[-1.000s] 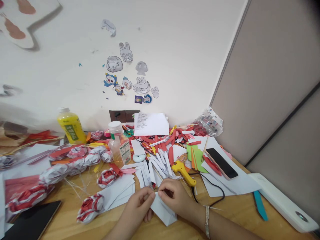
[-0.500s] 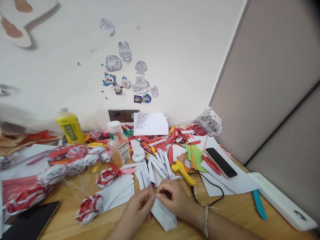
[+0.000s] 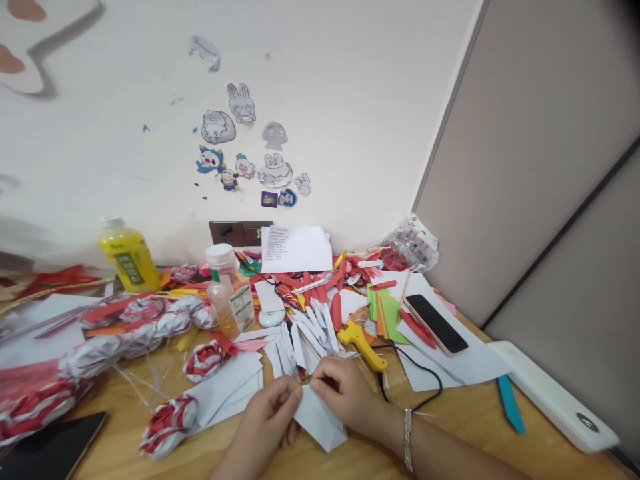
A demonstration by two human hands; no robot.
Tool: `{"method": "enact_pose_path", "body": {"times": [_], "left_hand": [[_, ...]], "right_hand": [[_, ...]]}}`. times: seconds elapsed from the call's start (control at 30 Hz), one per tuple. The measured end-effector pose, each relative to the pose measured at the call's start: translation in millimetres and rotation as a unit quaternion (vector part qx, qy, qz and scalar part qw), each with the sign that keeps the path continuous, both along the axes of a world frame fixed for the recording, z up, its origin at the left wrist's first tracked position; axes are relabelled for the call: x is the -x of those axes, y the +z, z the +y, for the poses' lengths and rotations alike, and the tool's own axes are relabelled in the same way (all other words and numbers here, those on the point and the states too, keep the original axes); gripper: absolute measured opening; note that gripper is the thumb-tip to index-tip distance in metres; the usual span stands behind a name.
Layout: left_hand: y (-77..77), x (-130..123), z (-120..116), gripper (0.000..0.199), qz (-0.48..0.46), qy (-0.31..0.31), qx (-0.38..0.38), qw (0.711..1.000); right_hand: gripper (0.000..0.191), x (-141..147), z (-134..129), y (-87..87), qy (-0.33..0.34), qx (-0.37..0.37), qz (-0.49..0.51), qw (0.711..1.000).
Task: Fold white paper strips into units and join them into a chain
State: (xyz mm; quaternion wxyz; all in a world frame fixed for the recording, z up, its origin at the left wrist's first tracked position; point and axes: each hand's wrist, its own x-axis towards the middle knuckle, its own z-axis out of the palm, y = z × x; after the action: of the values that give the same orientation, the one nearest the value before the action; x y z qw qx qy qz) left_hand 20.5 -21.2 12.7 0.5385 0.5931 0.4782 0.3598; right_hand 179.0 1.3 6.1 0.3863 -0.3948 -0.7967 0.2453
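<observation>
A folded piece of white paper [image 3: 323, 420] is held low over the wooden table between my two hands. My left hand [image 3: 276, 412] pinches its upper left edge between thumb and fingers. On the other side, my right hand [image 3: 345, 393] grips the top corner, fingers curled and the thumb near the left one. Just beyond my hands lies a pile of folded white paper strips [image 3: 315, 330]. A yellow glue gun [image 3: 363, 345] rests to the right of the pile, its black cable curving toward my right wrist.
Red-and-white paper flowers [image 3: 170, 423] and white sheets [image 3: 230, 387] lie to the left. A clear jar [image 3: 230, 293] and a yellow drink bottle [image 3: 127, 257] stand behind them. At right are a phone [image 3: 436, 325], a teal strip [image 3: 511, 405] and a long white device [image 3: 553, 397].
The view has shifted slightly, so everything sits a little further left. Both hands keep hold of the white paper, with their fingertips slightly further apart along its top edge.
</observation>
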Motion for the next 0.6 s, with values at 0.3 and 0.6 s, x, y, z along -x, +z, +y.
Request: {"method": "enact_pose_path", "body": {"times": [0.3, 0.6], "left_hand": [[-7.4, 1, 4, 0.026, -0.024, 0.006, 0.019, 1.000], [-9.6, 1, 6, 0.025, -0.129, 0.078, 0.035, 0.988]], "right_hand": [[0.014, 0, -1, 3.8, 0.034, -0.065, -0.015, 0.997], [0.014, 0, -26, 21.4, 0.068, -0.299, -0.124, 0.944]]}}
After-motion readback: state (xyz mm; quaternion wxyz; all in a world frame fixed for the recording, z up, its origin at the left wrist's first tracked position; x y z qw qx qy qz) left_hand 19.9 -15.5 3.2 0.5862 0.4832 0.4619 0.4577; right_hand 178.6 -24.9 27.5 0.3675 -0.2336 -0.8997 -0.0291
